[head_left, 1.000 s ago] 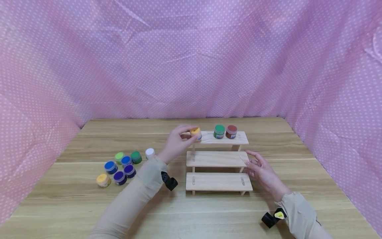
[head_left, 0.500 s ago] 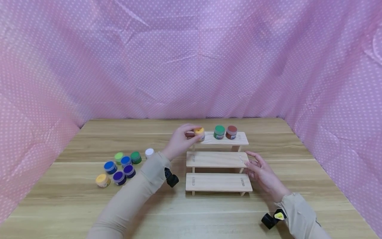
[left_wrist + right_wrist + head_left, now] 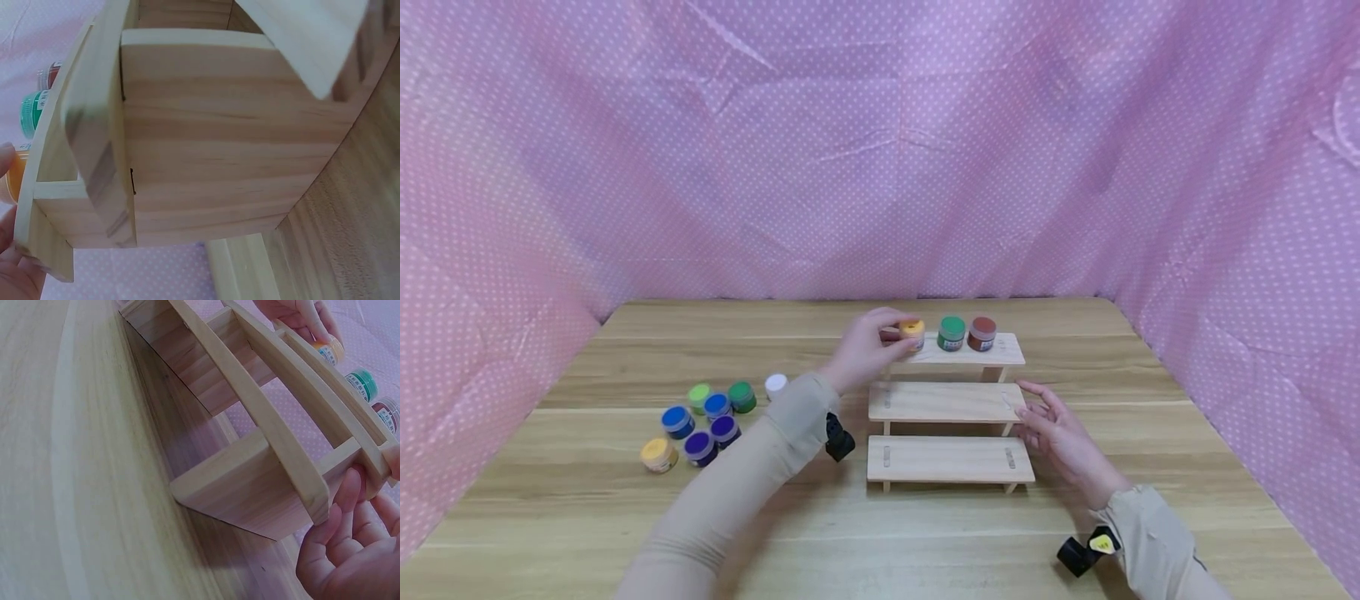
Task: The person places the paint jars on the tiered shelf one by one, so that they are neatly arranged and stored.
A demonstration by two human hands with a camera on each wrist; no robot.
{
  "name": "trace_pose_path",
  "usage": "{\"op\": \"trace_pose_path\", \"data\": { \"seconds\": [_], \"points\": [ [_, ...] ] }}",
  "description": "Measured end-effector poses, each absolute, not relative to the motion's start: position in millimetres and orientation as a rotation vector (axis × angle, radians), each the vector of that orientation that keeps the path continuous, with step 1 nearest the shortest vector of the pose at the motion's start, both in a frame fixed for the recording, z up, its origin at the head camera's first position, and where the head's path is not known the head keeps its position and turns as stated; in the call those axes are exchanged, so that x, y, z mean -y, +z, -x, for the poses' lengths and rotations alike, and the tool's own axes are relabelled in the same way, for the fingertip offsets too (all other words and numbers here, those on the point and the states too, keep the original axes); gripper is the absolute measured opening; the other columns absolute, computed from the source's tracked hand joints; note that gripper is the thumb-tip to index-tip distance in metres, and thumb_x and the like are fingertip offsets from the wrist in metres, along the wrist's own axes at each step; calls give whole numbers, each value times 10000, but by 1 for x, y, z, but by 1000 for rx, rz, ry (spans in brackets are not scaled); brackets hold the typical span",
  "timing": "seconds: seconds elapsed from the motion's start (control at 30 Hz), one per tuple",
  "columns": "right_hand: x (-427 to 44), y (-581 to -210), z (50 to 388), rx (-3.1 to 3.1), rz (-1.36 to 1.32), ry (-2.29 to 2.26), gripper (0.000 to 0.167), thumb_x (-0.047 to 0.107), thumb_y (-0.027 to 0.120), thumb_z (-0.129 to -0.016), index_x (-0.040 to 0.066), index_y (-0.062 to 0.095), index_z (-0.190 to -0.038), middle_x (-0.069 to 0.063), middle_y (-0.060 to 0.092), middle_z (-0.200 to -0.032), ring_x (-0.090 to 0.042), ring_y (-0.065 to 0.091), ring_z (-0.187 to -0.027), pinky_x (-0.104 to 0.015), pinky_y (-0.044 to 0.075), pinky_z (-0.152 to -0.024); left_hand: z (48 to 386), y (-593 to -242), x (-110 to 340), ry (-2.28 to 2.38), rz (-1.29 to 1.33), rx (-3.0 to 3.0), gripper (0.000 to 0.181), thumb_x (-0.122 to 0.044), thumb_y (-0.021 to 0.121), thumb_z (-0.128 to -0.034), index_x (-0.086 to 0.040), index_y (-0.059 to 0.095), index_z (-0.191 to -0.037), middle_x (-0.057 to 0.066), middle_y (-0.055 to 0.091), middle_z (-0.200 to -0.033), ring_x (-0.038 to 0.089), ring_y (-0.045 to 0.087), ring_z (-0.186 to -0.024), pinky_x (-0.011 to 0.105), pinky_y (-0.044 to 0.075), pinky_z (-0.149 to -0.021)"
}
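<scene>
My left hand [image 3: 867, 343] pinches a yellow-orange jar [image 3: 913, 331] between thumb and fingers at the left part of the top shelf [image 3: 970, 356]. Right of that jar, a green jar [image 3: 951, 333] and a brown-red jar [image 3: 982, 333] stand side by side on the same shelf. The stand has three wooden tiers; its middle shelf [image 3: 946, 402] and bottom shelf [image 3: 946, 459] hold no jars. At the stand's right side, my right hand [image 3: 1063, 437] grips the end of the middle shelf. In the right wrist view its fingers [image 3: 350, 490] curl against the wood.
On the table [image 3: 550, 517], left of the stand, is a loose group of jars: yellow [image 3: 658, 455], blue [image 3: 678, 422], purple [image 3: 701, 447], light green [image 3: 699, 395], dark green [image 3: 742, 397] and others. A white jar [image 3: 776, 384] stands near my left forearm. Behind hangs a pink dotted cloth [image 3: 880, 167].
My left hand has moved right along the top shelf with the yellow-orange jar, closer to the green jar. The right hand has stayed in place.
</scene>
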State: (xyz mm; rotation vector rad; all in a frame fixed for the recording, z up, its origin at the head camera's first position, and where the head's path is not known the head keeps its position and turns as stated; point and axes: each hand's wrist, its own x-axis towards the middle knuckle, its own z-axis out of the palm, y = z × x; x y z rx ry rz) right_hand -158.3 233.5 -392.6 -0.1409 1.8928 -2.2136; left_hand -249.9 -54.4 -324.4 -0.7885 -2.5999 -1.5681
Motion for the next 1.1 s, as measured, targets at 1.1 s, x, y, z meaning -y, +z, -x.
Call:
{"op": "trace_pose_path", "data": {
  "seconds": [1.1],
  "points": [
    [-238, -395, 157, -1930, 147, -2182, 348, 62, 486, -971, 328, 441, -1190, 100, 655, -982, -41, 622, -863, -162, 527, -767, 251, -326, 46, -1504, 930, 2593, 402, -115, 656, -891, -32, 561, -1273, 97, 593, -1186, 210, 632, -1030, 229, 526, -903]
  ]
}}
